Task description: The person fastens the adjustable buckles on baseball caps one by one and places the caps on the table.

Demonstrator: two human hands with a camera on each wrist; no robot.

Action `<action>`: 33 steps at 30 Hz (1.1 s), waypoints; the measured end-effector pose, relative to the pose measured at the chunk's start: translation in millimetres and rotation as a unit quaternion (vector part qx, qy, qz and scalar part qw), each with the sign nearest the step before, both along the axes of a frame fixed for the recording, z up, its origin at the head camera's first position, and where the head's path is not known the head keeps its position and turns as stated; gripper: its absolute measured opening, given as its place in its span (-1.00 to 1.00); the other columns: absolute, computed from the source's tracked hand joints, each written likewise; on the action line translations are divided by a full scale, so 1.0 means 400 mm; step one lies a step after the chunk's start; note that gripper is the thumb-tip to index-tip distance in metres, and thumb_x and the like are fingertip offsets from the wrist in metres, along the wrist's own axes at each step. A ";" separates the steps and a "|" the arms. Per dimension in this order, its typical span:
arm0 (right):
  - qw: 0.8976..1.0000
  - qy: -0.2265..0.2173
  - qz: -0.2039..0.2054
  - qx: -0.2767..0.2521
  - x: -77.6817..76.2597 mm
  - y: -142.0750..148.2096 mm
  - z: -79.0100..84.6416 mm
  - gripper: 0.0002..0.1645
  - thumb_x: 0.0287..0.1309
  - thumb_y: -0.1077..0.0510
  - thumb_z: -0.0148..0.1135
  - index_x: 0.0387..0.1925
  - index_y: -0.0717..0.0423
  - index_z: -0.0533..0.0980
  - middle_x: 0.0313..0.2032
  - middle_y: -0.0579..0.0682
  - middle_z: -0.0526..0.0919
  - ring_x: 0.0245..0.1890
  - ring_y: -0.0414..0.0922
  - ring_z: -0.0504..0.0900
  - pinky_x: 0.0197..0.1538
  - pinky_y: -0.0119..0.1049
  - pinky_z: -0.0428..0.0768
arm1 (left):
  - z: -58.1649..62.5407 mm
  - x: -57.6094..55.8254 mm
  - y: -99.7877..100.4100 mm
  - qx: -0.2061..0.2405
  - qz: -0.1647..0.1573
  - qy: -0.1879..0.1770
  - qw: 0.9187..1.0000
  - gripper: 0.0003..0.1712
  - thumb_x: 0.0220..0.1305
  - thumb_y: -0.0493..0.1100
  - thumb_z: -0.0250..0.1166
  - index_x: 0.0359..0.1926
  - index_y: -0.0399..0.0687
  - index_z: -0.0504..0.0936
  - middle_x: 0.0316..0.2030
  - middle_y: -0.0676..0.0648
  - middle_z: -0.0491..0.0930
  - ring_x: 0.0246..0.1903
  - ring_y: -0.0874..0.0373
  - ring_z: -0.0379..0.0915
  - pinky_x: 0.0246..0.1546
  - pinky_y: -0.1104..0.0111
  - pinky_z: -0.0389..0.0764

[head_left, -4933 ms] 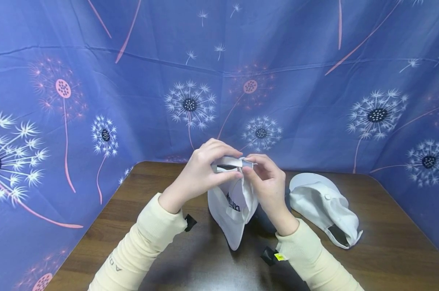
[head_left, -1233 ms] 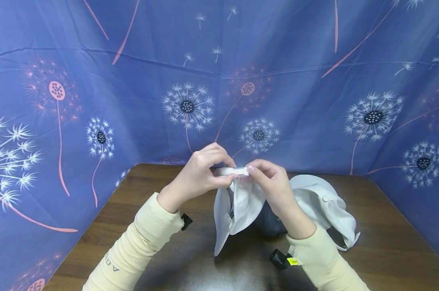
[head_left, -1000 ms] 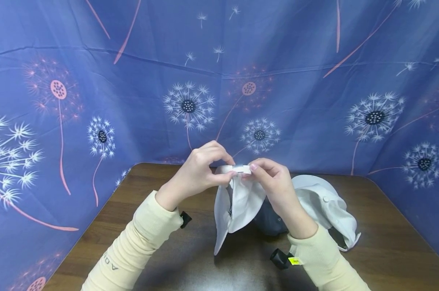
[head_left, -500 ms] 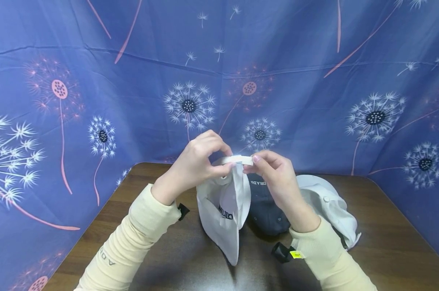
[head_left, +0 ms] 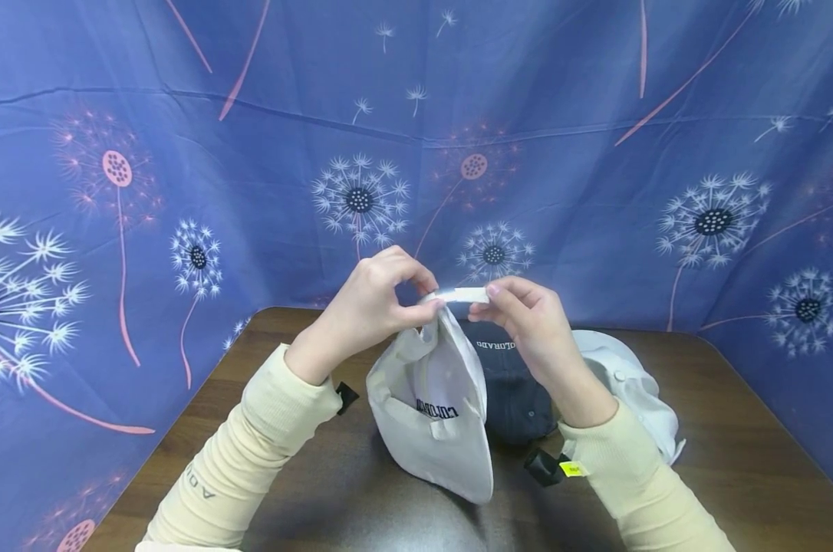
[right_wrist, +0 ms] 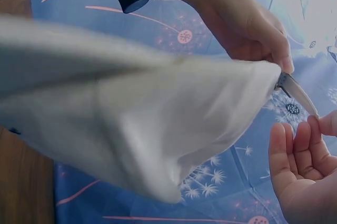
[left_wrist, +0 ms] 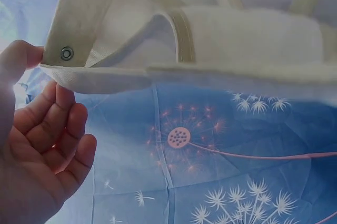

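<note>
A white baseball cap (head_left: 426,452) with dark lettering hangs between my hands, brim down, close over the wooden table. My left hand (head_left: 368,307) pinches its back edge beside the metal buckle (right_wrist: 283,80). Thumb and fingers of my right hand (head_left: 537,326) pinch the end of the white back strap (head_left: 470,295), which stretches straight between both hands. The left wrist view shows the cap's inside, with a metal eyelet (left_wrist: 67,53) on the band near my left thumb. From the right wrist, the cap's crown (right_wrist: 152,124) fills much of the view.
Behind my right hand, a navy cap (head_left: 509,391) with white lettering rests on the table (head_left: 292,475). Another white cap (head_left: 627,376) lies to its right, partly hidden by my forearm. A blue dandelion-print cloth (head_left: 575,153) hangs at the back and sides.
My right hand has moved slightly right and up, and more of the strap shows between my hands. The cap has swung round so its lettering and brim face me.
</note>
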State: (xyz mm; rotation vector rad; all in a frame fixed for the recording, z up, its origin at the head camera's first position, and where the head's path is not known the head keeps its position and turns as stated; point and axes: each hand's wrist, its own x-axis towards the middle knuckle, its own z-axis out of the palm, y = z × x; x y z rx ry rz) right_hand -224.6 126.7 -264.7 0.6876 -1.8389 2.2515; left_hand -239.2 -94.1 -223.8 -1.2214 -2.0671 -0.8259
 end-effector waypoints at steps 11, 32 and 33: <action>1.000 -0.006 -0.011 -0.003 -0.011 0.030 -0.011 -0.80 0.28 0.29 0.09 -0.41 0.10 0.60 -0.41 -0.02 0.60 -0.38 -0.13 0.66 -0.11 -0.27 0.62 | -0.019 -0.010 0.000 -0.012 0.013 -0.016 1.000 -0.89 -0.02 -0.22 0.42 -0.45 -0.11 0.64 -0.49 0.05 0.59 -0.37 0.22 0.41 -0.30 0.42 0.46; 0.996 -0.067 -0.051 0.031 -0.012 0.070 -0.031 -0.85 0.28 0.18 0.14 -0.38 0.13 0.57 -0.42 -0.03 0.63 -0.38 -0.13 0.66 -0.10 -0.30 0.62 | -0.042 -0.013 0.021 -0.028 0.044 -0.071 0.996 -0.91 -0.01 -0.20 0.40 -0.44 -0.08 0.66 -0.51 0.08 0.60 -0.40 0.26 0.40 -0.32 0.41 0.43; 0.995 -0.065 -0.058 0.044 -0.010 0.070 -0.032 -0.84 0.28 0.15 0.14 -0.32 0.16 0.56 -0.37 -0.03 0.63 -0.37 -0.14 0.67 -0.09 -0.31 0.62 | -0.043 -0.014 0.021 -0.028 0.045 -0.073 0.996 -0.92 -0.01 -0.20 0.40 -0.43 -0.07 0.66 -0.51 0.08 0.60 -0.40 0.27 0.40 -0.33 0.42 0.44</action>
